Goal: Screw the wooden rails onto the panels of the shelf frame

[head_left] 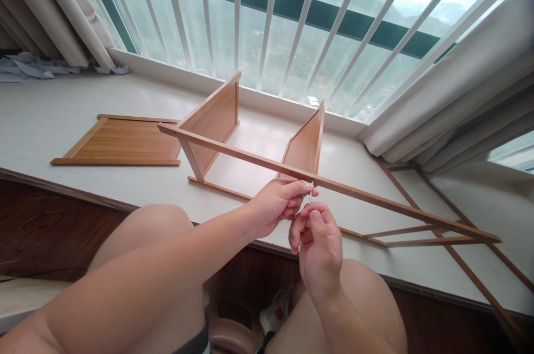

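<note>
A partly assembled wooden frame lies on its side on the white ledge, with a long wooden rail [375, 197] along its near top. Two upright panels, a left one [214, 123] and a middle one [306, 140], join this rail. A thin metal hex key [310, 198] meets the rail's near side by the middle panel. My left hand [277, 204] pinches its upper part close to the rail. Lower down, my right hand [320, 240] has thumb and fingers closed on the other end. Fingers hide the key's tip and any screw there.
A loose wooden panel [129, 141] lies flat on the ledge [62, 101] at the left. Another slim wooden frame [463, 270] leans at the right. White window bars [236, 20] and curtains [438, 87] border the ledge. My knees are against its front edge.
</note>
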`<action>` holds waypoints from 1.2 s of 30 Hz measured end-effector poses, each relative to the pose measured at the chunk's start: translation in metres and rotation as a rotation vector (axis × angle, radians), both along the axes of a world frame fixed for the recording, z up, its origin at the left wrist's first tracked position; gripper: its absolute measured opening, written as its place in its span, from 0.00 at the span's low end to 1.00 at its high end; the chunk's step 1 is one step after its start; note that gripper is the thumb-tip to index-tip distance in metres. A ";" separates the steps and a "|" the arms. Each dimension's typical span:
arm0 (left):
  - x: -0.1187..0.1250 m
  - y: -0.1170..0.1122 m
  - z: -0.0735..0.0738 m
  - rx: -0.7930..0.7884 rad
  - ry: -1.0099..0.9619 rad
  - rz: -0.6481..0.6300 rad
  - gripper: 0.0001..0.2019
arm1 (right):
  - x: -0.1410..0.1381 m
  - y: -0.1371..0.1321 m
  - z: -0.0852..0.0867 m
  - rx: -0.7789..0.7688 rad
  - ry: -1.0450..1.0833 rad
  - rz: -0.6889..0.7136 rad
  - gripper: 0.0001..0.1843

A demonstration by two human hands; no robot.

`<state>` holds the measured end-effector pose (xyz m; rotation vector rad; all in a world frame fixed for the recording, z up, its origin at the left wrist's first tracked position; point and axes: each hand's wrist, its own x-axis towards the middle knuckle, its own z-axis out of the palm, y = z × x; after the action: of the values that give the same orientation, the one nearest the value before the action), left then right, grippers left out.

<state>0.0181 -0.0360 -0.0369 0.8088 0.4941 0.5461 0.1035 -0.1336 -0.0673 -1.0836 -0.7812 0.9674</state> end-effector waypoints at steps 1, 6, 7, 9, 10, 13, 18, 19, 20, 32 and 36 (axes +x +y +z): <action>0.000 0.000 0.000 -0.001 -0.006 -0.004 0.14 | 0.000 0.000 0.000 -0.002 -0.010 -0.009 0.13; 0.000 0.000 0.000 0.004 -0.011 -0.013 0.13 | 0.002 0.004 -0.001 0.008 -0.050 -0.034 0.13; 0.000 0.001 0.000 0.006 -0.010 -0.011 0.13 | 0.003 0.004 -0.001 0.011 -0.050 -0.038 0.13; 0.001 0.001 -0.001 0.006 -0.011 -0.010 0.13 | 0.004 0.005 -0.002 0.008 -0.043 -0.045 0.14; 0.001 0.001 -0.002 0.003 -0.012 -0.013 0.13 | 0.005 0.005 -0.003 0.004 -0.033 -0.043 0.14; 0.001 0.000 -0.003 -0.001 -0.010 -0.020 0.13 | 0.006 0.005 -0.002 -0.003 0.026 -0.004 0.14; 0.001 0.000 -0.002 0.022 0.016 -0.006 0.15 | 0.006 0.007 0.007 -0.009 0.188 0.121 0.16; 0.002 0.000 -0.002 0.024 0.018 -0.005 0.15 | 0.006 0.007 0.009 -0.010 0.221 0.141 0.16; 0.002 0.000 -0.002 0.024 0.019 -0.005 0.15 | 0.006 0.008 0.010 -0.012 0.249 0.155 0.16; 0.004 0.000 -0.005 0.063 0.035 0.023 0.16 | 0.007 0.007 0.014 -0.016 0.556 0.295 0.18; 0.004 -0.001 -0.004 0.055 0.037 0.032 0.16 | 0.006 0.007 0.013 -0.009 0.601 0.324 0.17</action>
<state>0.0223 -0.0367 -0.0413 0.8660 0.5289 0.5773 0.1098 -0.1265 -0.0545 -0.6206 -0.4560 1.4814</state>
